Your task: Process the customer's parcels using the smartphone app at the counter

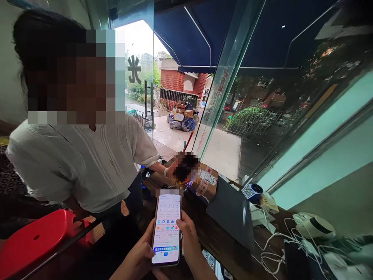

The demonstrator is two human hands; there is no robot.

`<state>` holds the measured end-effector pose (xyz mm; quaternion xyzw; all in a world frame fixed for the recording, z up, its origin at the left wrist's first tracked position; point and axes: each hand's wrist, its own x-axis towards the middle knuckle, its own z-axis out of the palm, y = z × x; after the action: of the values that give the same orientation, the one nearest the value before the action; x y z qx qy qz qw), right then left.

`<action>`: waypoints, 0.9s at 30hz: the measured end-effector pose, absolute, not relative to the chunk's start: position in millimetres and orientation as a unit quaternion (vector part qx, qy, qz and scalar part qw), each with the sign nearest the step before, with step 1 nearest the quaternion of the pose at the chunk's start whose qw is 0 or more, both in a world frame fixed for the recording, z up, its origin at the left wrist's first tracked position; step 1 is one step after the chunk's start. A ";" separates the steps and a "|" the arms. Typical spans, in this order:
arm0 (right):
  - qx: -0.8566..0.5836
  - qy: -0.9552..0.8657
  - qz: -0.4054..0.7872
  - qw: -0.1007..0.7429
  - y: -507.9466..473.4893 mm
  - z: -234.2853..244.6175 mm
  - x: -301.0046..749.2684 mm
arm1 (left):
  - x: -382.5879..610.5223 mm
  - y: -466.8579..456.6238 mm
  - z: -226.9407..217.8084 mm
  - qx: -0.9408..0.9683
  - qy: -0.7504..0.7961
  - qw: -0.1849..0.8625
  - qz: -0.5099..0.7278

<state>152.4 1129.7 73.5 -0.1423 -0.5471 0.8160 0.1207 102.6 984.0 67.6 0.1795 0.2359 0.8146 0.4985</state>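
Observation:
A smartphone is held upright between my two hands, its lit screen facing me with rows of small icons and a blue banner low down. My left hand grips its lower left side, thumb at the screen's lower left edge. My right hand closes on the right side, thumb tip by the upper right part of the screen. Beyond the phone, another person in a white top stretches out a hand with a dark, blurred object. A taped cardboard box lies just right of that hand.
On the dark wooden desk are a grey panel, a round device with a QR code, tangled white cables and a white device. A red stool stands left. Glass doors show parcels outside.

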 end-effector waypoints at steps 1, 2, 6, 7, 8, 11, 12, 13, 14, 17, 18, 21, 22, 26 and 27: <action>-0.133 -0.552 0.814 0.120 1129.8 72.7 155.7 | 102.9 983.4 69.1 0.182 0.237 0.504 0.811; -0.128 -0.559 0.810 0.120 1129.8 71.5 159.0 | 103.2 983.0 69.8 0.185 0.241 0.510 0.805; -0.142 -0.584 0.788 0.136 1130.0 65.0 170.4 | 106.6 984.8 62.5 0.168 0.246 0.532 0.793; -0.151 -0.588 0.782 0.141 1130.3 63.9 172.7 | 108.2 986.3 58.9 0.158 0.244 0.535 0.793; -0.160 -0.590 0.778 0.144 1130.9 63.3 175.0 | 110.1 988.3 55.4 0.150 0.241 0.535 0.796; -0.163 -0.579 0.786 0.141 1134.8 63.4 182.4 | 116.2 996.3 49.2 0.153 0.224 0.526 0.806; -0.152 -0.575 0.791 0.143 1136.7 63.1 185.3 | 118.1 999.4 49.3 0.162 0.218 0.520 0.810; -0.139 -0.579 0.789 0.150 1138.7 62.3 188.3 | 119.7 1002.6 50.5 0.172 0.214 0.517 0.811; -0.131 -0.592 0.777 0.166 1140.8 60.6 191.5 | 121.2 1005.9 52.6 0.183 0.211 0.517 0.809; -0.129 -0.664 0.691 0.255 1147.1 51.0 200.7 | 124.8 1017.4 59.7 0.201 0.216 0.522 0.800; -0.124 -0.686 0.659 0.283 1149.4 47.1 203.4 | 126.1 1021.9 61.0 0.198 0.218 0.520 0.802; -0.084 -0.729 0.595 0.329 1159.3 38.5 208.3 | 130.9 1036.9 59.5 0.183 0.233 0.488 0.821; -0.078 -0.728 0.597 0.328 1163.9 37.5 208.6 | 132.9 1042.1 57.4 0.180 0.241 0.479 0.825; -0.097 -0.635 0.733 0.226 1189.4 43.4 202.3 | 143.6 1059.9 49.8 0.158 0.274 0.452 0.834; -0.100 -0.604 0.770 0.182 1196.9 46.5 199.5 | 146.8 1063.4 49.8 0.147 0.284 0.448 0.835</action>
<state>199.5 1196.9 46.5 -0.0996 -0.6036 0.7697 0.1825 146.8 1063.4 49.8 0.1469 0.2837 0.8350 0.4479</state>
